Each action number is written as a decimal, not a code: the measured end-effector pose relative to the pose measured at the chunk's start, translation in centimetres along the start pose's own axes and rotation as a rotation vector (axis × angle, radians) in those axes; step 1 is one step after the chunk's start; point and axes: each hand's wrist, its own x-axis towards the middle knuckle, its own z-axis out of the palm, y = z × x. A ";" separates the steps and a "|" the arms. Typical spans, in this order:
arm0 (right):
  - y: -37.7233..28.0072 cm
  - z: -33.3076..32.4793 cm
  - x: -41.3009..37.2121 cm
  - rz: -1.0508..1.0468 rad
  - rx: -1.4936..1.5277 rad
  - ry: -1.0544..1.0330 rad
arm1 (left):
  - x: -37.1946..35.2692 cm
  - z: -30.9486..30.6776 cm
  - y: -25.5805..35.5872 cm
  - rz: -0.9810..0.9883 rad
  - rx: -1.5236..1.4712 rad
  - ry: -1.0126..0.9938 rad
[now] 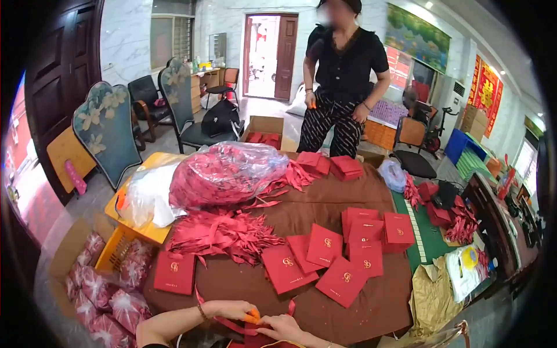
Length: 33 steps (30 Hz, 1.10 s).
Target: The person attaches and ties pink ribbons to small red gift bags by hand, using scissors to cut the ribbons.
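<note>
My left hand (pixel 235 310) is at the near edge of the brown-covered table, with orange covers on its fingertips. Its fingers are closed on a red ribbon (pixel 227 323). Beside it, my right hand (pixel 283 328) pinches the same ribbon, and the fingertips of both hands nearly meet. Below the hands, a red item (pixel 237 343) shows only in part at the bottom of the view. Past my left hand lies a heap of red ribbons (pixel 226 235). A single red gift box (pixel 174 272) with gold lettering sits left of the heap.
Several red boxes (pixel 343 281) lie spread and stacked on the brown cloth (pixel 301 211). A clear bag of red ribbons (pixel 226 174) stands at the back left. Bagged red goods (pixel 130 310) fill a carton on the left. Across the table stands a person (pixel 348 64).
</note>
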 end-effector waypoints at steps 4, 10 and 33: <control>0.1 0.1 -0.1 0.090 -0.146 -0.047 | 0.2 0.4 -0.2 -0.044 0.049 0.080; 0.0 0.8 -0.2 -0.047 -0.201 0.077 | 0.1 1.7 0.6 0.120 0.200 0.382; -2.5 -1.4 0.0 0.091 0.010 -0.021 | -0.8 0.3 2.2 -0.038 0.166 0.001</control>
